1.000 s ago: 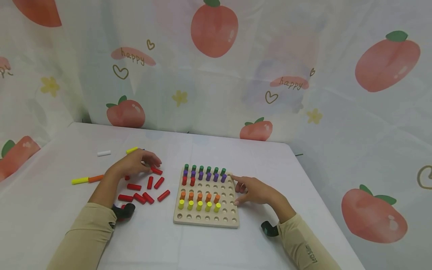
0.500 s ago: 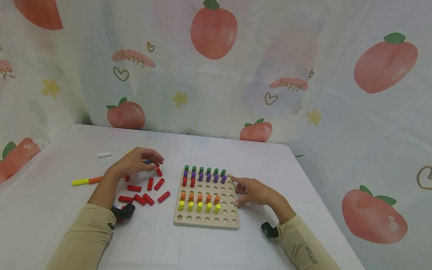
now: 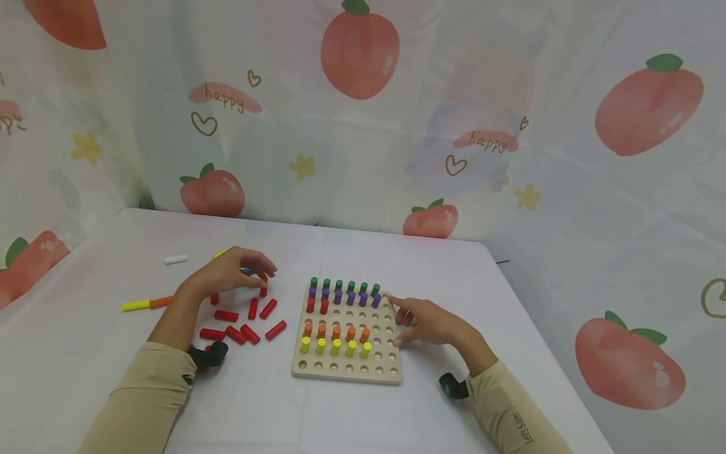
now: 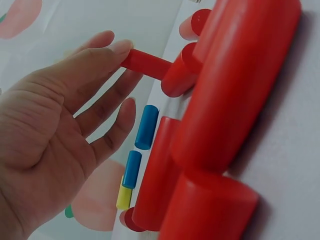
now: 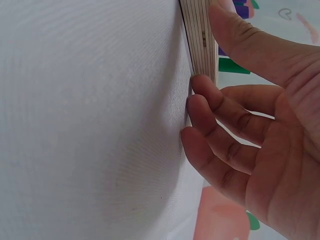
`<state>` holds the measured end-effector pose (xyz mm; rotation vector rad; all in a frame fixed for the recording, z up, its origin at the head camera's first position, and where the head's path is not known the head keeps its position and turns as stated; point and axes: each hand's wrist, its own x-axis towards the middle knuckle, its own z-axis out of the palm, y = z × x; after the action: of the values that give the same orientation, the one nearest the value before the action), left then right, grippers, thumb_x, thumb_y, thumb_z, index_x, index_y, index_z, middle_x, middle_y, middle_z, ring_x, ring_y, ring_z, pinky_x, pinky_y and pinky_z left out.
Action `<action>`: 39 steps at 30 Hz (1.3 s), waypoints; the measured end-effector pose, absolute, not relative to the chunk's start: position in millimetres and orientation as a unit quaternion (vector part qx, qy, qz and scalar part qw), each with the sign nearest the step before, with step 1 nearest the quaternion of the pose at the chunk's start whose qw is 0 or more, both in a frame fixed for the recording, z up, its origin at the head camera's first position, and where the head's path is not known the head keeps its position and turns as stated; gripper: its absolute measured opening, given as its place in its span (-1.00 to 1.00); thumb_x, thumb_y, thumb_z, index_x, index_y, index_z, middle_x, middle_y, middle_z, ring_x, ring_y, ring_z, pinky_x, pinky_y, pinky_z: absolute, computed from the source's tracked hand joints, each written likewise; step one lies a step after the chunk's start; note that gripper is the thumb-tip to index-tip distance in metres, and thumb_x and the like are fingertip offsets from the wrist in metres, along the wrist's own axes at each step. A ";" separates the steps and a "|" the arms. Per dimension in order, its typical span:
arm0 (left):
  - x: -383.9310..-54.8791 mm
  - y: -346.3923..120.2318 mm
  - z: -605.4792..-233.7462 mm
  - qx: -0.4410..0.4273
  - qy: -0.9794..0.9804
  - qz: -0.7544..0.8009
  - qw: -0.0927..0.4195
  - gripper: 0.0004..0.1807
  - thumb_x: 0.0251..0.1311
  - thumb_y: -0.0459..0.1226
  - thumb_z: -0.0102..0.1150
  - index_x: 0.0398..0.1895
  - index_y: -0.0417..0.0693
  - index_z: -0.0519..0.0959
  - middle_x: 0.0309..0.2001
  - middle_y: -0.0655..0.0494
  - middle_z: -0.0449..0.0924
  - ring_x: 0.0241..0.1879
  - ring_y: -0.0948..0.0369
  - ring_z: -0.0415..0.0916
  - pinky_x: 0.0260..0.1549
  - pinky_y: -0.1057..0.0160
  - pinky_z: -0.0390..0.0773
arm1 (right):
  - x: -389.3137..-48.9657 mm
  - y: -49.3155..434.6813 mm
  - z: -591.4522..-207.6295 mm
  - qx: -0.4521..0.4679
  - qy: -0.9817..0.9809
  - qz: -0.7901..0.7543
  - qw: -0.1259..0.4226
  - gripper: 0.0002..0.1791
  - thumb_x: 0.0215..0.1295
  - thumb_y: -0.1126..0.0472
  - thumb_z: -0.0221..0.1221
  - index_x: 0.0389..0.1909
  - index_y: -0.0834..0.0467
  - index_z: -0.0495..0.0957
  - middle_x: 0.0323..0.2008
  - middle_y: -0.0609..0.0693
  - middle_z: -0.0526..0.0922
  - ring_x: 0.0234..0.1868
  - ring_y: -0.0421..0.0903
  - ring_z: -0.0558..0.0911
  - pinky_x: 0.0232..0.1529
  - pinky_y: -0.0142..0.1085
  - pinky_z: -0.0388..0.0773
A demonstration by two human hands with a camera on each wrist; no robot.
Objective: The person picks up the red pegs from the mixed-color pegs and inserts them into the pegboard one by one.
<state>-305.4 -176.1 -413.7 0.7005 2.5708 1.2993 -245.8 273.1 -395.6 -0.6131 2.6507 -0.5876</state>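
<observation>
My left hand [image 3: 229, 271] pinches a red peg [image 4: 147, 65] between thumb and fingertips, above the loose red pegs at the left. In the head view that peg stands nearly upright below the fingertips. At centre lies a wooden pegboard [image 3: 351, 372]. Its back rows hold green pegs [image 3: 351, 285] and purple pegs [image 3: 350, 296], with two red pegs [image 3: 324, 306] in front. Orange pegs [image 3: 336, 333] and yellow pegs [image 3: 336, 345] fill rows closer to me. My right hand [image 3: 433, 320] touches the board's right edge, thumb and index finger spread along it.
Several loose red pegs [image 3: 227, 316] lie left of the board. Farther out are a white stick [image 3: 176, 259], a yellow stick [image 3: 136, 306] and an orange stick [image 3: 161, 302]. Blue pegs [image 4: 147, 127] appear beyond the left hand. A fruit-print cloth [image 3: 363, 139] hangs behind the table.
My left hand has lifted slightly, and the red peg in its fingertips has turned from lying slanted to nearly upright. The right hand and the board have stayed put.
</observation>
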 end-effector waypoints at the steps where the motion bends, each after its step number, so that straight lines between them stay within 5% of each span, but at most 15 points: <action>1: -305.2 -176.9 -414.1 0.235 0.865 0.435 0.089 -0.62 0.25 -0.40 0.42 0.14 -0.17 0.67 0.00 -0.02 0.72 -0.02 0.07 0.65 0.08 -0.05 0.61 | -245.8 273.1 -395.7 -0.216 0.937 -0.208 0.178 0.02 0.14 0.18 0.54 0.57 0.22 0.22 -0.18 -0.07 0.52 -0.12 -0.06 0.50 -0.06 -0.19 0.54; 25: -303.0 -183.9 -422.8 0.204 0.890 0.392 0.111 -0.75 0.20 -0.23 0.51 -0.05 0.00 0.78 -0.12 0.16 0.72 -0.01 0.06 0.61 -0.02 0.04 0.62 | -245.8 273.4 -396.2 -0.216 0.938 -0.206 0.175 0.02 0.13 0.17 0.54 0.57 0.22 0.23 -0.17 -0.07 0.53 -0.11 -0.06 0.51 -0.06 -0.20 0.55; 39: -303.6 -165.0 -409.5 0.211 0.872 0.432 0.089 -0.75 0.29 -0.32 0.40 0.02 -0.03 0.72 -0.07 0.14 0.72 0.03 0.05 0.60 0.09 -0.05 0.60 | -244.5 274.3 -396.1 -0.218 0.937 -0.210 0.176 0.02 0.12 0.16 0.55 0.56 0.23 0.23 -0.18 -0.07 0.53 -0.11 -0.06 0.51 -0.06 -0.20 0.56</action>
<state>-303.6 -165.0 -409.5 0.6289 2.5951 1.2843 -244.5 274.3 -396.1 -0.6168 2.6529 -0.5955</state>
